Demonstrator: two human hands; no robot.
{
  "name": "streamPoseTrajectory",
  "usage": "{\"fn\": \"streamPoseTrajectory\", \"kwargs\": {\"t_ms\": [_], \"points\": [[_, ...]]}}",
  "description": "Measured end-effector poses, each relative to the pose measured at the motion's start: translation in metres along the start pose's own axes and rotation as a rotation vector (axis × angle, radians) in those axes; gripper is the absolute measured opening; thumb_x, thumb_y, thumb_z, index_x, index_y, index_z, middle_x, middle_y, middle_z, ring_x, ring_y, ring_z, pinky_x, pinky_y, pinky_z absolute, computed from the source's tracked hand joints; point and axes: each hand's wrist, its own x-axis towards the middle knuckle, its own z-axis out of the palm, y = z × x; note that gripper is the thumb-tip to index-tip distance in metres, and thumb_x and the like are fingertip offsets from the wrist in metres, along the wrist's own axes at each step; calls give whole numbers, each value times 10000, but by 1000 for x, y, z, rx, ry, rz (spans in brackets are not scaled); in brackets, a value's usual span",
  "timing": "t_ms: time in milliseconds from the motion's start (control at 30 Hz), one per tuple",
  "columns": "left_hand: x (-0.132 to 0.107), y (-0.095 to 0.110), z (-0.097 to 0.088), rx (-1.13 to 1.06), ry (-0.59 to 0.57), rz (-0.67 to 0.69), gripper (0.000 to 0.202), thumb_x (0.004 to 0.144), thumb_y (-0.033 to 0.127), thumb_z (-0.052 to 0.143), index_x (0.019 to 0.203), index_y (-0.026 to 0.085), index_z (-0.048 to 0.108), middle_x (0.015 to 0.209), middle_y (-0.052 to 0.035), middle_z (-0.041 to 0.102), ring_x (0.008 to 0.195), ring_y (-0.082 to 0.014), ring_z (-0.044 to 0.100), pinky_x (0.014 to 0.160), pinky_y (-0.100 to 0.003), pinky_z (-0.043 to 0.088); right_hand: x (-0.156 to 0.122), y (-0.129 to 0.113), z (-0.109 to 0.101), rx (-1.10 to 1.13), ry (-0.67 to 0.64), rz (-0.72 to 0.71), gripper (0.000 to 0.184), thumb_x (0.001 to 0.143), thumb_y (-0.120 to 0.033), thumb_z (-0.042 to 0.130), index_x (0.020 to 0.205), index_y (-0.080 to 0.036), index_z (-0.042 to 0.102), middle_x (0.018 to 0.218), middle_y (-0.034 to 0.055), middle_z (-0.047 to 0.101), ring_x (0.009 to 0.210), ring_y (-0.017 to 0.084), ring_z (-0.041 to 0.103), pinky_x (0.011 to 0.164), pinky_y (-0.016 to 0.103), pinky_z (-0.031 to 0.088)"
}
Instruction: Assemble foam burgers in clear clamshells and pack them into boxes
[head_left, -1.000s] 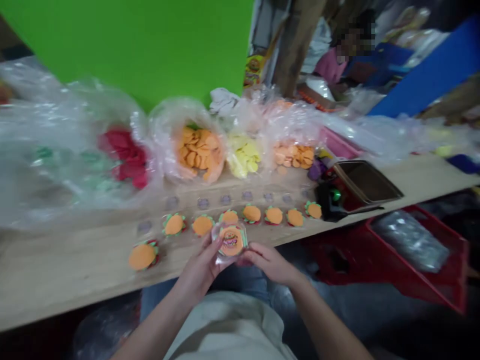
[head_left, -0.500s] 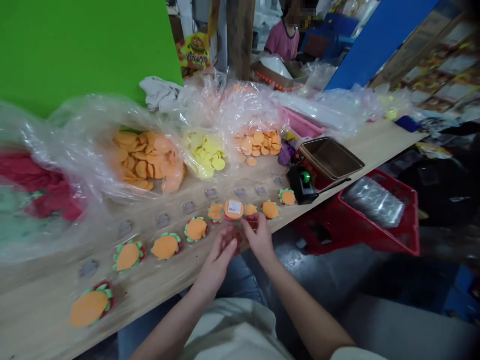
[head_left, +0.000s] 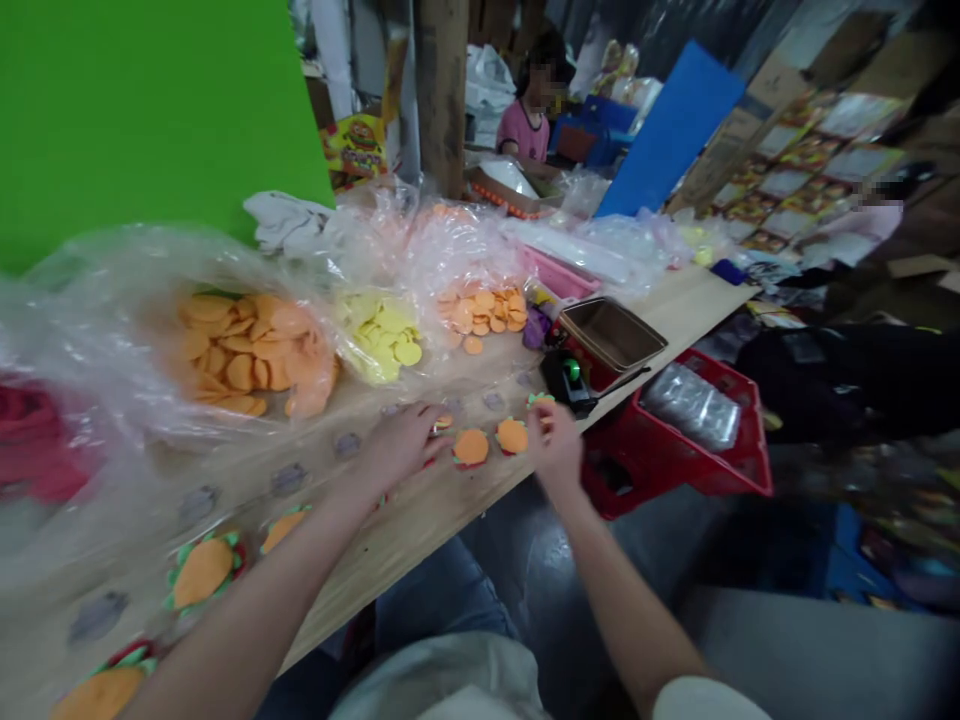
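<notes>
A row of small burger-shaped stacks with orange tops and green frills lies on the wooden table (head_left: 420, 520). My left hand (head_left: 401, 442) rests on the row, fingers curled over one stack (head_left: 443, 422) that shows only at its edge. My right hand (head_left: 556, 448) is at the right end, fingertips pinched on the last stack (head_left: 538, 401). Two free stacks, one (head_left: 471, 447) and another (head_left: 512, 436), lie between my hands. More stacks (head_left: 201, 570) sit to the left. Small grey discs (head_left: 288, 479) form a second row behind.
Clear plastic bags hold orange discs (head_left: 240, 355), yellow discs (head_left: 386, 335) and more orange discs (head_left: 484, 310). A brown tray on a red and black device (head_left: 611, 340) stands at the right. A red crate (head_left: 697, 440) sits below the table edge. A person in pink sits far behind.
The clear case with a burger that both hands held has gone from my hands. Both hands have moved forward onto the row, and the camera has swung right.
</notes>
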Motion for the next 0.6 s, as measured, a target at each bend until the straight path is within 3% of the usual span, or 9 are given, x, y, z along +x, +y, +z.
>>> {"fn": "streamPoseTrajectory", "kwargs": {"t_ms": [33, 67, 133, 233, 367, 467, 600], "points": [[0, -2, 2, -6, 15, -12, 405, 827, 394, 482, 1170, 183, 524, 1132, -131, 580, 1043, -256, 533, 889, -370, 391, 23, 13, -22, 5, 156, 164, 163, 778, -274, 494, 909, -181, 525, 977, 100, 548, 959, 210, 490, 820, 344, 412], [-1, -3, 4, -20, 37, -33, 403, 833, 400, 470, 1168, 184, 525, 1134, -128, 582, 1041, -254, 537, 888, -365, 393, 46, 26, -43, 49, 223, 344, 139, 756, -256, 520, 874, -184, 524, 996, 105, 543, 1017, 217, 465, 851, 348, 399], [0, -6, 7, -82, 112, -120, 392, 836, 396, 461, 1158, 184, 531, 1132, -125, 590, 1020, -256, 551, 881, -370, 399, 85, 49, -73, 93, 195, 487, 78, 738, -245, 538, 772, -175, 527, 897, 116, 565, 979, 241, 491, 810, 382, 427], [6, -13, 7, -351, 283, -386, 371, 794, 416, 515, 1079, 187, 578, 1040, -100, 633, 929, -243, 588, 826, -357, 440, 116, 74, -87, 199, 20, 634, 115, 679, -230, 610, 635, -166, 526, 666, 79, 570, 759, 232, 557, 649, 410, 485], [10, -25, -17, -1091, 538, -722, 215, 789, 323, 546, 919, 167, 615, 865, -37, 664, 765, -165, 615, 670, -285, 511, 112, 91, -80, 359, -73, 677, 146, 614, -208, 662, 651, -160, 529, 661, 38, 581, 657, 182, 558, 569, 394, 513], [0, -24, -39, -1619, 609, -716, 208, 869, 285, 448, 931, 161, 604, 920, -30, 669, 807, -152, 626, 686, -308, 546, 91, 101, -77, 449, 0, 598, 183, 658, -324, 626, 716, -189, 517, 760, 10, 584, 715, 158, 564, 608, 360, 529], [-18, -5, -45, -1928, 521, -669, 318, 890, 364, 398, 997, 143, 601, 1008, -94, 658, 905, -209, 629, 690, -325, 572, 63, 114, -68, 429, 149, 503, 192, 689, -376, 564, 720, -198, 499, 849, 18, 577, 803, 157, 560, 671, 330, 519]]}}
